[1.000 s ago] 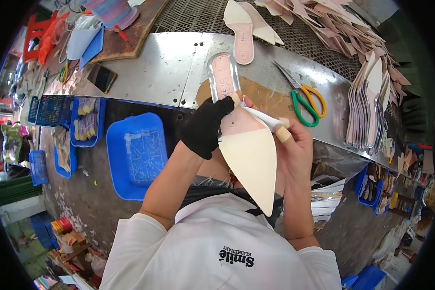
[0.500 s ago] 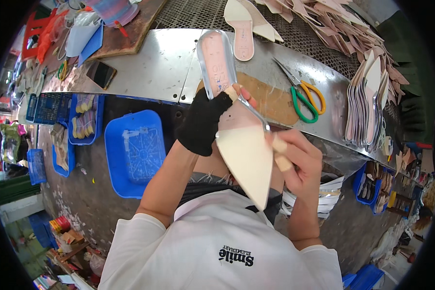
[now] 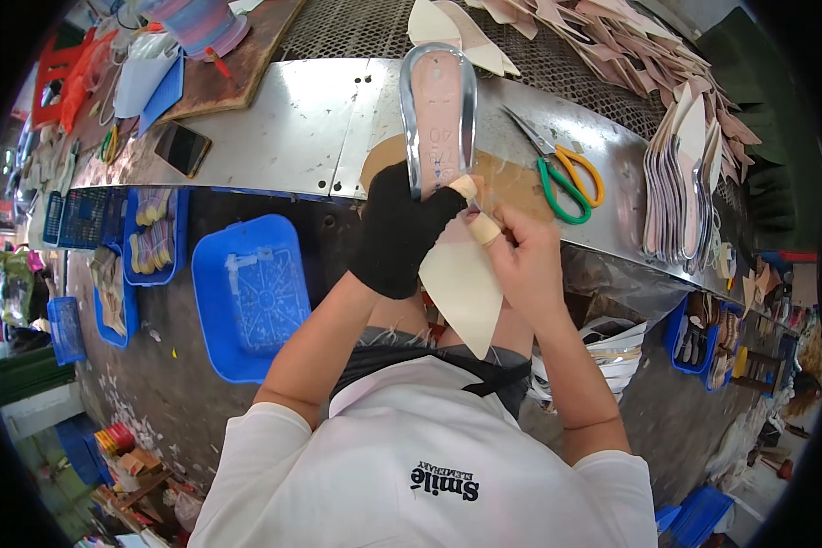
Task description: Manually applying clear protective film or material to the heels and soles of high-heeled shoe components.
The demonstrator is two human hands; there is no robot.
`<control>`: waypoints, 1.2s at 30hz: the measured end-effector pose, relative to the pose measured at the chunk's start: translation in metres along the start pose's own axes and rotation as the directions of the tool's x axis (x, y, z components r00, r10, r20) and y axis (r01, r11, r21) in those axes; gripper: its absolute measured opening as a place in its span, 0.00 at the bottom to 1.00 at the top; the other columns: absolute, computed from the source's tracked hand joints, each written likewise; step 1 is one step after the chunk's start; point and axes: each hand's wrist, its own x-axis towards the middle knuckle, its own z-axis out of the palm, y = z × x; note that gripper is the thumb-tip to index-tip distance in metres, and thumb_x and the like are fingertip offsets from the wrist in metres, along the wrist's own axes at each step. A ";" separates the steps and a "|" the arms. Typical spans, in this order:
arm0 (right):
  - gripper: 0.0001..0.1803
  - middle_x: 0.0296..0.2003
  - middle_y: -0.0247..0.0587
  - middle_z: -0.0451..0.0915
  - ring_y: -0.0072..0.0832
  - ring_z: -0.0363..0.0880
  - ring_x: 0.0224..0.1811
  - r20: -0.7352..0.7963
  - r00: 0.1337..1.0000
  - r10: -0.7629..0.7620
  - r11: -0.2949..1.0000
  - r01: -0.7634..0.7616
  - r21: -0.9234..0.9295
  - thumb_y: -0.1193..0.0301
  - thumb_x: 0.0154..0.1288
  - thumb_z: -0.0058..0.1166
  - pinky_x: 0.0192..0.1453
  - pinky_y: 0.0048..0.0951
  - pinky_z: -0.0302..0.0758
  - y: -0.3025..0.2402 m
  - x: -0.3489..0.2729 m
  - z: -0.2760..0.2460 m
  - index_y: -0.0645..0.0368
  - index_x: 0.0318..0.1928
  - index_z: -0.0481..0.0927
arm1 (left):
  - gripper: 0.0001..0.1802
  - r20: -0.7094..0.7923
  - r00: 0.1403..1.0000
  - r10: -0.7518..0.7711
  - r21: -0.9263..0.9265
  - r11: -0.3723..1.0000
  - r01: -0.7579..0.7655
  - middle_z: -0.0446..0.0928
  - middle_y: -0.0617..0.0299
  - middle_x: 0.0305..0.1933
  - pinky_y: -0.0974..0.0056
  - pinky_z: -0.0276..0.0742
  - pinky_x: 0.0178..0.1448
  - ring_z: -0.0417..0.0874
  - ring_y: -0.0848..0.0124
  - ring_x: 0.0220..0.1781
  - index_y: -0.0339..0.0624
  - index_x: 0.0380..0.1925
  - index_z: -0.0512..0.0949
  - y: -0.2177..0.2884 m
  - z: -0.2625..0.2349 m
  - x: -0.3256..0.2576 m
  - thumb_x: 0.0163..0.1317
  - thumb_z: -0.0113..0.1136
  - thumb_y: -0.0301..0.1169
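Left hand [image 3: 400, 230], black glove, grips the pointed shoe sole [image 3: 447, 210] mid-length; right hand [image 3: 519, 256], tape on fingertips, pinches its cream toe part. Sole hangs over the near edge of the metal bench [image 3: 292, 128]. Green-yellow scissors [image 3: 562, 173] lie just right.

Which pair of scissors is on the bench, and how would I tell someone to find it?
Start at the curved metal bench in front of the person. Just right of the long pink sole piece gripped in the hands lies a brown board, and the scissors rest on its right side, left of the upright stack of soles. They are the only thing there with green and yellow loop handles.
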 end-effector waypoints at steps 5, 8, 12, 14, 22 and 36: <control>0.13 0.16 0.33 0.71 0.15 0.65 0.18 0.163 0.978 0.132 0.818 -0.201 0.539 0.69 0.61 0.58 0.22 0.21 0.62 0.016 -0.012 0.005 0.65 0.27 0.70 | 0.14 -0.021 0.999 -0.029 0.040 0.999 0.029 0.75 0.68 0.19 0.71 0.67 0.25 0.70 0.82 0.21 0.37 0.30 0.80 0.003 -0.007 0.004 0.54 0.67 0.37; 0.12 0.18 0.31 0.72 0.15 0.66 0.20 0.067 0.994 0.088 0.968 -0.101 0.228 0.70 0.60 0.58 0.25 0.20 0.64 0.004 -0.014 0.006 0.64 0.27 0.71 | 0.16 -0.031 0.998 -0.051 0.003 0.999 0.051 0.72 0.70 0.22 0.72 0.65 0.27 0.68 0.82 0.23 0.38 0.33 0.78 0.004 -0.007 0.005 0.54 0.68 0.39; 0.10 0.21 0.36 0.73 0.18 0.68 0.21 0.130 0.988 0.083 0.921 -0.126 0.368 0.73 0.59 0.56 0.26 0.22 0.65 0.003 0.005 -0.005 0.65 0.27 0.71 | 0.16 0.015 0.993 0.117 0.024 0.993 -0.118 0.74 0.65 0.20 0.69 0.66 0.24 0.70 0.81 0.21 0.36 0.34 0.78 -0.014 -0.005 0.018 0.60 0.61 0.40; 0.08 0.21 0.39 0.71 0.20 0.67 0.20 0.049 0.998 -0.031 0.953 0.015 0.302 0.74 0.58 0.56 0.25 0.24 0.64 -0.004 0.011 -0.006 0.65 0.27 0.72 | 0.17 0.085 0.972 0.218 0.209 0.950 -0.232 0.72 0.64 0.19 0.68 0.65 0.24 0.70 0.80 0.20 0.36 0.36 0.77 -0.015 -0.001 0.012 0.63 0.57 0.41; 0.16 0.18 0.23 0.65 0.12 0.61 0.22 -0.141 0.985 0.100 0.887 -0.025 0.461 0.65 0.68 0.50 0.23 0.21 0.56 -0.012 0.052 -0.026 0.64 0.26 0.72 | 0.24 0.348 0.932 0.101 0.390 0.888 -0.242 0.70 0.56 0.16 0.61 0.67 0.25 0.70 0.71 0.18 0.33 0.31 0.74 0.001 -0.007 0.001 0.64 0.54 0.48; 0.27 0.41 0.36 0.75 0.18 0.72 0.36 0.032 0.995 -0.090 0.942 0.075 0.326 0.68 0.56 0.62 0.38 0.18 0.72 0.000 0.061 -0.046 0.66 0.55 0.71 | 0.18 0.453 0.882 -0.127 0.355 0.934 -0.048 0.75 0.59 0.21 0.65 0.69 0.31 0.71 0.75 0.23 0.38 0.37 0.79 0.007 -0.016 0.011 0.55 0.65 0.41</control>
